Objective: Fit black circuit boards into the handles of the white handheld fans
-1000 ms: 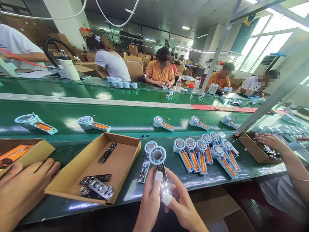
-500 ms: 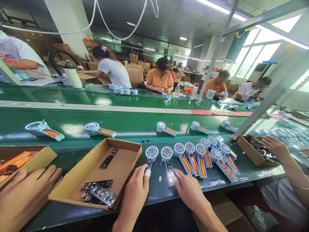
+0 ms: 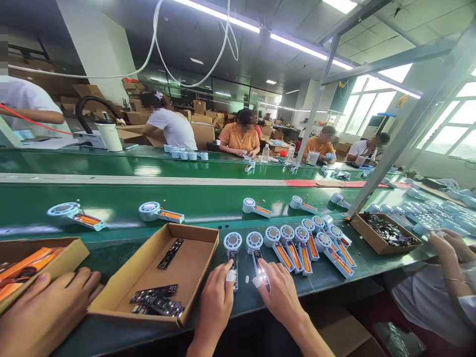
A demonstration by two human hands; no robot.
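Green surface [image 3: 372,264] carries, in the head view, a cardboard tray [image 3: 191,258]. Just right of the tray, the left hand [image 3: 216,293] touches a light-blue device [image 3: 232,241]; whether it clamps, I cannot tell. Farther right of it, the right hand [image 3: 281,291] closes around a lit device [image 3: 254,240]. Both look light, stiff; exposed boards seem fragile, so handle edges suit gripping.
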